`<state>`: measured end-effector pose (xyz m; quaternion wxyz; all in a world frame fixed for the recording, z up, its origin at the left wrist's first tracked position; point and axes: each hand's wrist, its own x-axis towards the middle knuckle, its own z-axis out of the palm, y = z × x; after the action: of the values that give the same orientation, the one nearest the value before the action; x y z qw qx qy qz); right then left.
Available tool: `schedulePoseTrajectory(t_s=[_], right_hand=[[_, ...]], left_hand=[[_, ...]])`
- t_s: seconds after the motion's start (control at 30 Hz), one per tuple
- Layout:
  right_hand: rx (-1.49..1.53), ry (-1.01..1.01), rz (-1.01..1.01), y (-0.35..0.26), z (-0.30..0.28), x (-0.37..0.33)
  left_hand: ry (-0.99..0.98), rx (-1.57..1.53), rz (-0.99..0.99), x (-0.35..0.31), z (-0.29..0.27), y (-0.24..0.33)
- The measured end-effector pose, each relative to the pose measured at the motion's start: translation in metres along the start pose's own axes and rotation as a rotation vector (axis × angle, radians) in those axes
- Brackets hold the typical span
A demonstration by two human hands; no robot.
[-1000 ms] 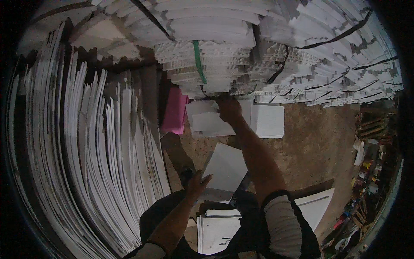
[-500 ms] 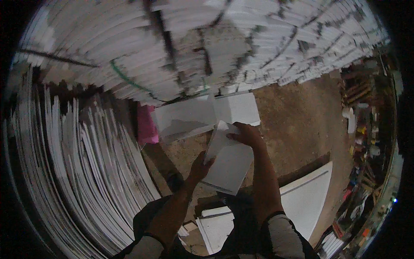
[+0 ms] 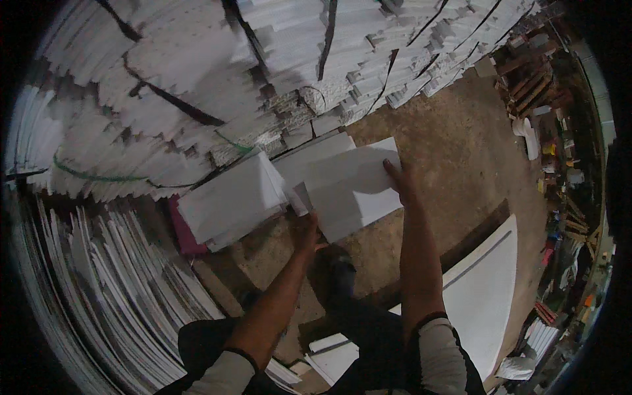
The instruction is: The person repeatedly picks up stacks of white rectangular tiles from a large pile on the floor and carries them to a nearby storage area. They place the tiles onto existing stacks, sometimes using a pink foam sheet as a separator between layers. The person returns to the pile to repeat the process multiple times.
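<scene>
A white rectangular panel (image 3: 355, 187) is held out in front of me, over the floor close to other white panels. My right hand (image 3: 401, 181) grips its right edge, thumb lying on the top face. At its lower left corner my left hand (image 3: 306, 230) is closed on the edge, its fingers partly hidden. Just left of the held panel, a short stack of white panels (image 3: 230, 201) lies on the floor. Another white panel (image 3: 316, 155) shows behind, partly covered by the held one.
Tall strapped stacks of white sheets (image 3: 283, 72) form a wall ahead. Upright sheets (image 3: 125, 283) line the left side. A pink piece (image 3: 187, 227) sits beside the short stack. A large white board (image 3: 480, 283) lies at right, with clutter (image 3: 559, 171) beyond the brown floor (image 3: 454, 151).
Both hands have moved forward, carrying the panel away from my body to beside the stack. The panel has turned to lie more crosswise. My view has shifted and tilted.
</scene>
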<state>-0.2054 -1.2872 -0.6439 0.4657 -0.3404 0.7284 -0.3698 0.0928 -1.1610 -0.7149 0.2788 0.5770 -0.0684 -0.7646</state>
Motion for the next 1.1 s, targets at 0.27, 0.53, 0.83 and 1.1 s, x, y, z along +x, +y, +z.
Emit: schedulePoseTrajectory(t_s=[0.27,0.53,0.83,1.1], right_hand=[[-0.286,-0.086,-0.191,0.085,0.056,0.108],[-0.792,-0.121,-0.256,0.094,0.116,0.121],[-0.572,-0.071,-0.103,0.106,0.121,0.105],[-0.545,-0.044,-0.022,0.097,0.138,0.106]], left_hand=[[0.154,0.186,0.367,0.085,0.007,0.010],[0.387,0.227,0.532,0.100,-0.025,-0.028],[0.005,-0.811,0.286,0.091,0.007,-0.012],[-0.090,-0.894,0.156,0.101,-0.017,0.006]])
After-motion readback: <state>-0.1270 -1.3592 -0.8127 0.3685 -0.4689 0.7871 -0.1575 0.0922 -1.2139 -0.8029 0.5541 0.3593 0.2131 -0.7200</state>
